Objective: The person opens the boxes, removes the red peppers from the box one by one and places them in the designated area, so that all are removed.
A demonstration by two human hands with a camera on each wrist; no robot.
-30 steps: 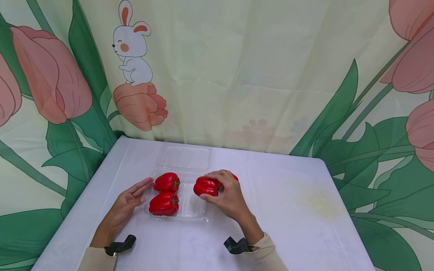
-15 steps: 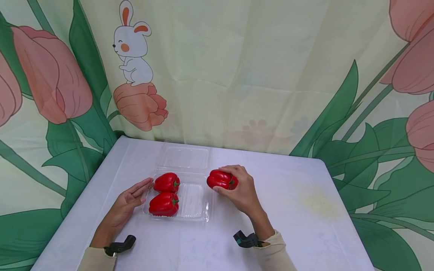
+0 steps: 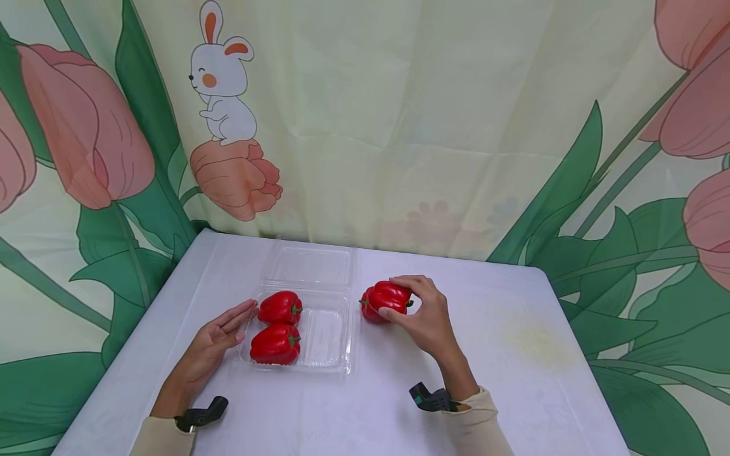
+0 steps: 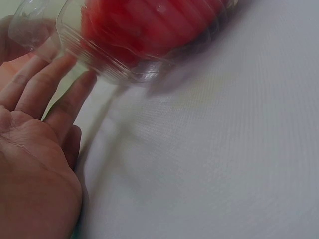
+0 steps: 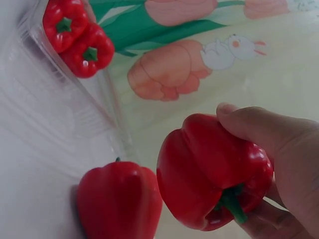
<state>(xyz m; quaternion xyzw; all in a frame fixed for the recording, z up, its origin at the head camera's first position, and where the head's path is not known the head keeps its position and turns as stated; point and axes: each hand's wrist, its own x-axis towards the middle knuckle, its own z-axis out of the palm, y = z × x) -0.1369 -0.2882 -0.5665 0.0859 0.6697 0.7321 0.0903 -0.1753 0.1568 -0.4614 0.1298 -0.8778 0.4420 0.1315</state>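
Note:
My right hand (image 3: 429,320) grips a red bell pepper (image 3: 393,296) between thumb and fingers, to the right of the clear plastic container (image 3: 326,339). Right behind it another red bell pepper (image 3: 369,310) sits on the table, partly covered in the head view. From the right wrist, the held pepper (image 5: 199,169) appears raised, its green stem toward the palm. Two more peppers, a rear one (image 3: 279,308) and a front one (image 3: 275,344), lie in the container's left half. My left hand (image 3: 206,351) has its fingers extended, fingertips at the container's left wall.
The container's transparent lid (image 3: 310,265) is folded back, lying toward the rear of the table. A white cloth (image 3: 485,354) covers the table. Behind it hangs a printed curtain (image 3: 399,126) with tulips and a rabbit.
My right hand has carried its pepper rightward, from over the container's right half to above the table beside it. The loose pepper there has come into clearer view. My left hand stays put.

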